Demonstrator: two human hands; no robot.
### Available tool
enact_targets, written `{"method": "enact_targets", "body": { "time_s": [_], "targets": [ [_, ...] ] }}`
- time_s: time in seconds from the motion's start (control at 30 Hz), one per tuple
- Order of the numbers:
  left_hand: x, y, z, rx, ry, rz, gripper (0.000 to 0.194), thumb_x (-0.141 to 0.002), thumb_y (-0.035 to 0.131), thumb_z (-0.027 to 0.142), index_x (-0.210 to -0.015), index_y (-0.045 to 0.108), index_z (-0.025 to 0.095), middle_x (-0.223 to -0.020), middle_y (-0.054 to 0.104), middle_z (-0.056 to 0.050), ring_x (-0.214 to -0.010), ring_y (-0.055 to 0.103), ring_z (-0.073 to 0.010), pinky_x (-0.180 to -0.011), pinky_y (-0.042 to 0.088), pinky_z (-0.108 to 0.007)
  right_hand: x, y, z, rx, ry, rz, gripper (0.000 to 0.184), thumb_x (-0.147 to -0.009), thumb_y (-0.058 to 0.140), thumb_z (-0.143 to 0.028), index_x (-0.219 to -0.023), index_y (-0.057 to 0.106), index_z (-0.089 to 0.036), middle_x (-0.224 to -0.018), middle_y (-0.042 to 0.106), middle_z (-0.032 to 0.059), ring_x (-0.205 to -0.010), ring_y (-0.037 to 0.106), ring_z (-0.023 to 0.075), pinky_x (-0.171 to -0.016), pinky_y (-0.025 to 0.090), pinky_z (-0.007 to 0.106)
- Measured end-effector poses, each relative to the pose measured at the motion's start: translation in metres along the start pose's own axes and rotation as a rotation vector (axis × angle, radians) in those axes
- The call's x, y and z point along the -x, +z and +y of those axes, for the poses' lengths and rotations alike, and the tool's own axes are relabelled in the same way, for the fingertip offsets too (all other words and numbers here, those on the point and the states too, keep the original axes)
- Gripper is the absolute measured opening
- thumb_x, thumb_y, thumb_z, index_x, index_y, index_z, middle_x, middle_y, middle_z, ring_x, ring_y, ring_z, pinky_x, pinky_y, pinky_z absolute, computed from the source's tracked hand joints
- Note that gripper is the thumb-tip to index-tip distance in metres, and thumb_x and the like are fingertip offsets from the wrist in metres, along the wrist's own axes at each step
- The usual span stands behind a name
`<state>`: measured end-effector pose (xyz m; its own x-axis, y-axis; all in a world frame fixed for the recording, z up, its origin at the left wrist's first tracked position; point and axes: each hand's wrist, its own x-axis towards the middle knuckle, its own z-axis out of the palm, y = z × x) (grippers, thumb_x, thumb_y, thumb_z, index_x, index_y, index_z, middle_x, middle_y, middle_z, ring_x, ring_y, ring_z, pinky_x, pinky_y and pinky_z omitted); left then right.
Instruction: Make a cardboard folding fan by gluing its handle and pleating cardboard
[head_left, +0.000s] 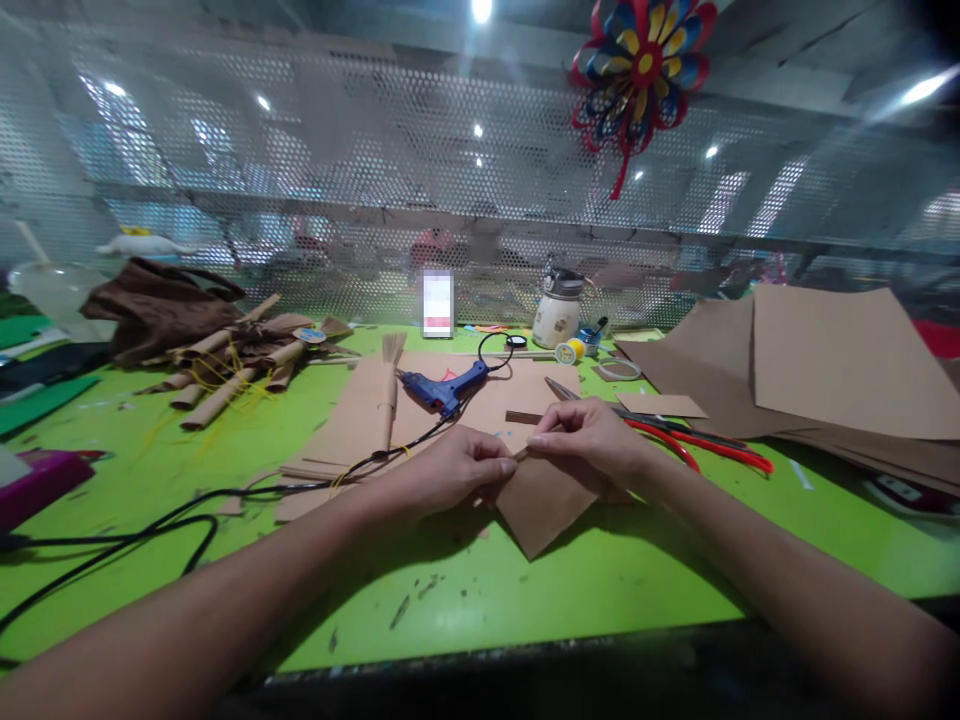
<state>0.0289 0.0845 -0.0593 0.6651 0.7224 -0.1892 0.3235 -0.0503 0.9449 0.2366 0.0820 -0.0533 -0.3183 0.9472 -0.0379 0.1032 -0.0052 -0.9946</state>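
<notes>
A piece of brown kraft paper point(547, 505) is pinched along its upper edge between both hands, one corner hanging toward me. That edge looks folded or rolled where the fingertips meet. My left hand point(469, 468) is closed on its left end, and my right hand point(581, 437) grips it a little farther right. Just beyond the hands lies a blue glue gun point(444, 386) on flat brown sheets point(352, 420). Left of it is a rolled paper piece with a fringed top point(388, 395). Red-handled scissors point(675, 437) rest beside my right wrist, partly hidden behind it.
Several paper rolls point(225, 385) with yellow string lie at the left, before a brown bag point(161, 310). Black cable point(202, 497) crosses the green table. A bottle point(556, 310), yellow thread spool point(570, 351) and lit phone point(438, 303) stand behind. Brown paper sheets point(847, 365) are stacked right.
</notes>
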Motion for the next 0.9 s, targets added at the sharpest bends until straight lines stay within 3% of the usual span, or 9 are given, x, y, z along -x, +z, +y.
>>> {"method": "enact_targets", "body": {
  "time_s": [0.27,0.43,0.63,0.8,0.9],
  "targets": [
    [-0.001,-0.001,-0.002,0.018,-0.006,-0.001,0.036,-0.079,0.06,0.049,-0.066,0.053,0.015,-0.052,0.049,0.004,-0.039,0.033,-0.0049,-0.039,0.023,-0.019,0.001,-0.001,-0.002,0.008,0.0,-0.014,0.028,-0.061,0.081,-0.036,-0.068,0.065,-0.014,-0.061,0.062,0.0005,-0.056,0.054,0.011,-0.052,0.041,0.023],
    [-0.003,-0.003,-0.005,0.089,-0.072,-0.017,0.04,-0.077,0.061,0.054,-0.076,0.059,0.014,-0.065,0.065,-0.005,-0.046,0.051,-0.0092,-0.045,0.039,-0.021,-0.003,-0.009,0.0,-0.047,0.021,0.009,0.029,-0.065,0.078,-0.037,-0.071,0.063,-0.013,-0.061,0.061,0.0003,-0.052,0.053,0.0101,-0.05,0.039,0.023],
    [-0.004,-0.008,-0.008,0.145,-0.065,-0.088,0.04,-0.076,0.063,0.053,-0.077,0.06,0.013,-0.07,0.07,-0.009,-0.05,0.058,-0.0116,-0.049,0.046,-0.024,-0.006,-0.019,-0.003,0.012,-0.056,0.032,0.027,-0.065,0.078,-0.037,-0.067,0.067,-0.012,-0.056,0.061,-0.0011,-0.049,0.051,0.0074,-0.048,0.038,0.02],
    [-0.002,-0.01,-0.006,0.178,-0.1,-0.069,0.037,-0.071,0.07,0.049,-0.073,0.059,0.013,-0.066,0.068,-0.007,-0.053,0.06,-0.0135,-0.049,0.044,-0.024,-0.01,-0.039,-0.003,0.055,-0.193,0.023,0.031,-0.076,0.069,-0.045,-0.073,0.066,-0.013,-0.056,0.064,0.0015,-0.044,0.054,0.0098,-0.046,0.043,0.023],
    [-0.002,-0.01,-0.006,0.309,-0.066,-0.07,0.035,-0.072,0.071,0.045,-0.072,0.058,0.012,-0.066,0.068,-0.008,-0.055,0.06,-0.0129,-0.056,0.046,-0.025,-0.012,-0.04,-0.004,0.108,-0.269,0.1,0.034,-0.08,0.064,-0.047,-0.07,0.064,-0.014,-0.056,0.063,0.0016,-0.046,0.054,0.0096,-0.048,0.044,0.023]
  ]
}}
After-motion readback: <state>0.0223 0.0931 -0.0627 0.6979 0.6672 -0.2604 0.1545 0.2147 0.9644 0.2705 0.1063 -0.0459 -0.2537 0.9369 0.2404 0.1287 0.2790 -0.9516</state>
